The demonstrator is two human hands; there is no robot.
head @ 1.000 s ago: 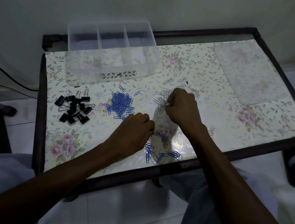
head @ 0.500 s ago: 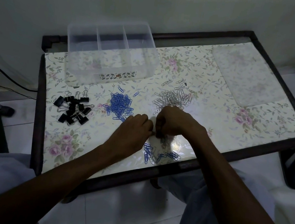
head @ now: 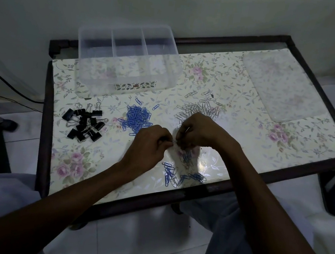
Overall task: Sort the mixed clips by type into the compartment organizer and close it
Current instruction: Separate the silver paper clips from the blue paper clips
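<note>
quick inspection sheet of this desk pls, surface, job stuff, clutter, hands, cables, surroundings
surface: table with floral covering and dark frame, glare near the front edge
job's things: clear organizer, three compartments, no clips seen inside; its lid lies apart at far right; black binder clips, blue paper clips and silver paper clips in separate piles; mixed clips unsorted near the front edge
clutter: nothing seen
grippers: left hand and right hand meet over the mixed clips, fingers curled, pinching something small; too dim to say what
cables: black cable along the wall at left
surroundings: pale wall, tiled floor, dark chair part at far left
</note>
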